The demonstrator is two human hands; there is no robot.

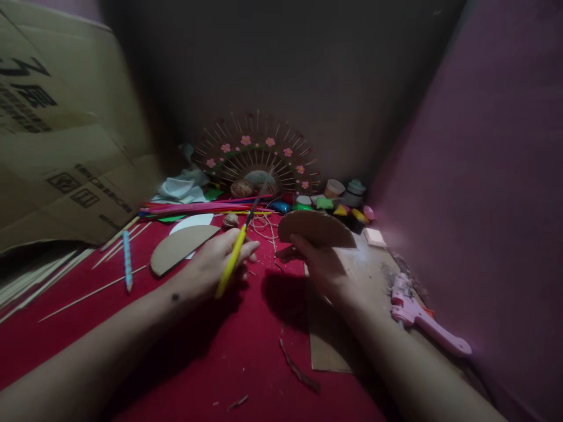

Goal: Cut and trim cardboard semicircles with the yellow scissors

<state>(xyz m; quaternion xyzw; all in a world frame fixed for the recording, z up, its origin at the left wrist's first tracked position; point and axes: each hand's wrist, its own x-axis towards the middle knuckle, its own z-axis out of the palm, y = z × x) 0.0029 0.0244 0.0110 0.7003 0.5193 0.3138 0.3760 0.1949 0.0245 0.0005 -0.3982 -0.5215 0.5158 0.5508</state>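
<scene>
My left hand (pixel 220 258) is closed around a pair of scissors (pixel 236 252) with yellow handles, its dark blades pointing up and away from me. In my right hand (pixel 323 269), a half-round piece of brown cardboard (pixel 314 227) is pinched along its lower edge, raised above the red surface. A second cardboard half-circle (pixel 180 249) lies just left of my left hand, partly over a white half-round piece (pixel 196 221). Between the hands, loose twine (pixel 264 227) trails from the back, near a small twine ball (pixel 230 220).
A pink glue gun (pixel 422 319) rests at the right by a flat cardboard sheet (pixel 332 351). A blue pencil (pixel 127 261) and thin sticks (pixel 92 293) lie left. Behind stand a flowered stick fan (pixel 257 143) and several clay packs (pixel 324 203). A large carton (pixel 74 135) leans left.
</scene>
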